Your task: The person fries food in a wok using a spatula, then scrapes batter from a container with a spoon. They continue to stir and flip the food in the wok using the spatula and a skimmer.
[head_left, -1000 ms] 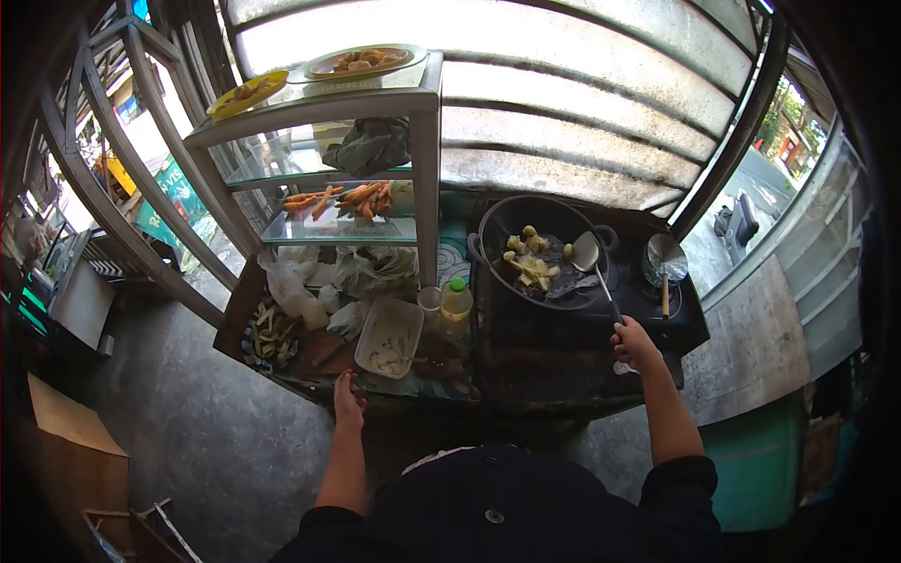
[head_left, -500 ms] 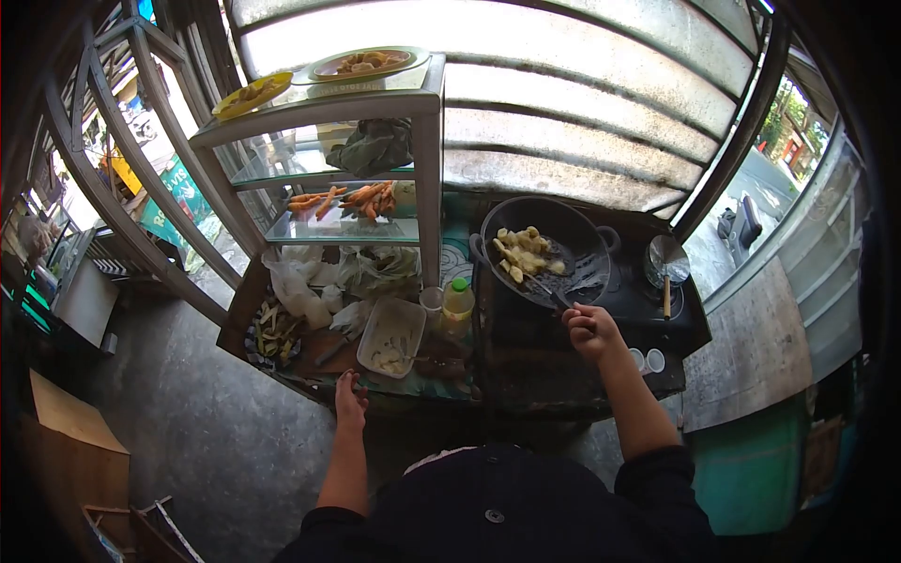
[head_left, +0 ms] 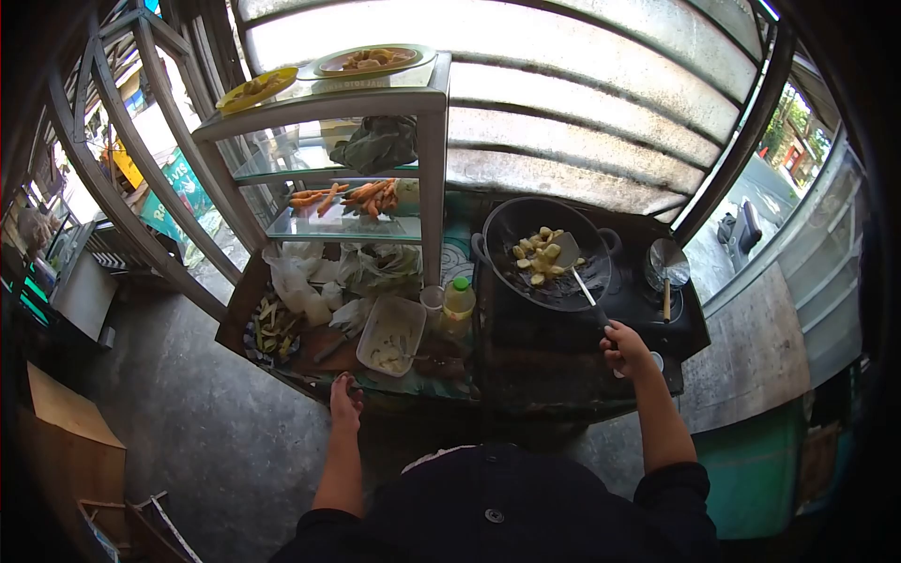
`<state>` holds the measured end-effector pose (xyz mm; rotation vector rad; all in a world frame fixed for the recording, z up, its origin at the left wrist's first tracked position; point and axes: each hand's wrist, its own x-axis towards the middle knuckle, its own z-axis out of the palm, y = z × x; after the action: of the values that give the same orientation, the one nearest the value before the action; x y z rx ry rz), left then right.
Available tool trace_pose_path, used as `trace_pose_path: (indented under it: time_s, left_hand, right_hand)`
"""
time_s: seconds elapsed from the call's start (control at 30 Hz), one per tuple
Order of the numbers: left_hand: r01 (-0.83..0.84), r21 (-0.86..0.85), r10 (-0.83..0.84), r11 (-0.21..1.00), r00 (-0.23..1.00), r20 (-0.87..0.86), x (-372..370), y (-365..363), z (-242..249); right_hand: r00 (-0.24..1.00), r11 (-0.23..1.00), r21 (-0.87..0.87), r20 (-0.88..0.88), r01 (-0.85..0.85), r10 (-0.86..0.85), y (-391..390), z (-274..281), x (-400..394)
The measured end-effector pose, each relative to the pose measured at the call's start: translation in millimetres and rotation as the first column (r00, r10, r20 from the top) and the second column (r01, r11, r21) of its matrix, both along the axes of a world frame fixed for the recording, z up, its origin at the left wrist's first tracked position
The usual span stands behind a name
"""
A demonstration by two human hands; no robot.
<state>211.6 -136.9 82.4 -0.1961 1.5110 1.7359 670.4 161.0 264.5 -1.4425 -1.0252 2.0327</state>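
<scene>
Spatula (head_left: 574, 269) handle sits clenched in right hand (head_left: 627, 349); left hand (head_left: 344, 401) curls over counter edge (head_left: 394, 387)

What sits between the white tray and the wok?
In the head view, a clear cup and a green-capped bottle stand between the white tray and wok.

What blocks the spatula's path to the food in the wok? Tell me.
Nothing visible. The right hand grips the spatula, whose blade already lies among the food pieces inside the open wok.
</scene>
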Motion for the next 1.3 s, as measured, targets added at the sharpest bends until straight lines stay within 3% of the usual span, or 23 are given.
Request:
trace_pose_path:
  time_s: [0.1, 0.23, 0.3, 0.37, 0.47, 0.5, 0.57, 0.7, 0.9, 1.0, 1.07, 1.17, 1.3]
  left_hand:
    - [0.022, 0.009, -0.022, 1.0, 1.0, -0.001, 2.4, 10.4, 3.4]
    - [0.061, 0.034, -0.06, 0.998, 0.998, -0.019, 4.0, 24.0, 9.0]
    - [0.075, 0.036, -0.074, 0.997, 0.997, -0.023, 3.6, 26.1, 8.4]
    - [0.091, 0.049, -0.089, 0.995, 0.995, -0.036, 3.5, 27.2, 4.5]
    - [0.088, 0.046, -0.088, 0.995, 0.996, -0.016, 5.4, 24.5, 11.8]
    - [0.085, 0.049, -0.084, 0.995, 0.996, -0.018, 4.0, 22.9, 9.7]
    - [0.081, 0.045, -0.08, 0.996, 0.997, -0.021, 2.1, 17.7, 5.1]
    - [0.067, 0.024, -0.067, 0.997, 0.998, -0.021, 1.8, 13.7, 8.3]
    - [0.056, 0.06, -0.054, 0.997, 0.998, -0.026, 0.7, 12.5, 9.1]
    - [0.051, 0.049, -0.05, 0.998, 0.999, -0.022, -1.0, 9.2, 9.5]
    - [0.038, 0.046, -0.036, 0.998, 0.999, -0.028, -2.3, 5.4, 8.4]
    - [0.02, 0.04, -0.019, 0.999, 0.999, -0.034, -2.9, -2.6, 8.0]
    - [0.006, 0.036, -0.006, 0.999, 1.0, -0.012, -4.0, -10.9, 7.4]
  right_hand:
    - [0.999, 1.0, -0.022, -0.048, 0.01, -0.011, 7.3, 2.2, 17.0]
    - [0.988, 0.987, 0.159, 0.155, -0.031, 0.006, 18.8, 8.7, 23.8]
    - [0.892, 0.942, 0.323, 0.447, -0.094, -0.065, 22.1, 10.5, 22.2]
    - [0.838, 0.921, 0.371, 0.535, -0.12, -0.106, 25.8, -0.5, 19.1]
    - [0.976, 0.995, 0.083, 0.206, 0.052, -0.068, 23.2, -4.9, 12.5]
    - [0.977, 0.995, 0.086, 0.205, 0.048, -0.065, 21.1, -6.4, 7.3]
    - [0.983, 0.958, -0.245, -0.066, 0.148, -0.169, 17.2, -12.2, -5.1]
    - [0.906, 0.861, -0.508, -0.356, 0.019, -0.23, 15.6, -2.3, -37.7]
    - [0.796, 0.839, -0.544, -0.498, 0.022, -0.343, 38.1, -21.8, -68.6]
    - [0.844, 0.879, -0.467, -0.428, 0.098, -0.322, 43.4, -30.2, -73.3]
    - [0.915, 0.931, -0.357, -0.346, 0.075, -0.206, 43.9, -34.7, -68.1]
    - [0.946, 0.945, -0.288, -0.233, 0.155, -0.226, 40.0, -31.6, -56.9]
    - [0.98, 0.988, -0.126, -0.165, 0.091, -0.111, 30.7, -22.4, -32.7]
